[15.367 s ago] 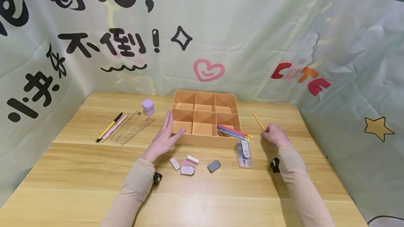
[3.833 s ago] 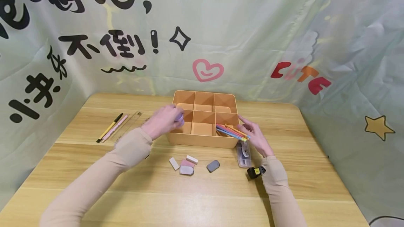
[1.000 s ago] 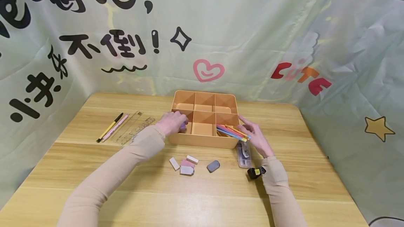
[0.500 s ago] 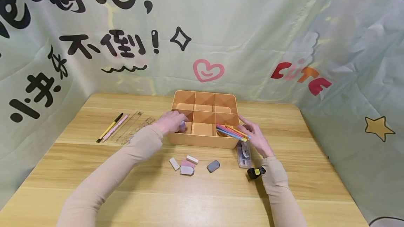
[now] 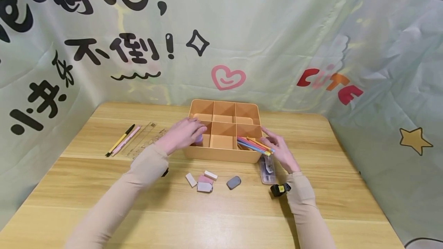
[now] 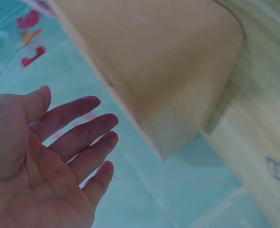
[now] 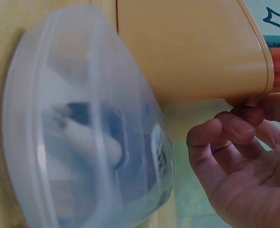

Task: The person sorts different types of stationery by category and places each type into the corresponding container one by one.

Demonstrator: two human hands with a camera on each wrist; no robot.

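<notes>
My left hand (image 5: 183, 133) is over the front left compartment of the orange organizer box (image 5: 221, 155). In the left wrist view its fingers are spread and slightly bent, with nothing between them. A small purple rounded object (image 5: 199, 140) lies in that compartment, partly hidden by the hand. My right hand (image 5: 281, 151) rests against the box's right side. Its fingers are loosely bent at the rim in the right wrist view. Coloured pencils (image 5: 254, 146) lean out of the front right compartment beside the right thumb. A clear plastic case (image 5: 267, 172) lies below that hand.
Several erasers (image 5: 205, 186) lie in front of the box, with a grey rounded piece (image 5: 233, 182) to their right. At left lie a yellow-and-black pen (image 5: 120, 140), a pink pen (image 5: 127, 140) and clear rulers (image 5: 140, 139). A printed cloth (image 5: 270, 41) hangs behind the table.
Since the oldest frame, the purple object has moved from the table into the box, and the orange pencil has joined the others. Just now my left hand has let go and drawn back leftward.
</notes>
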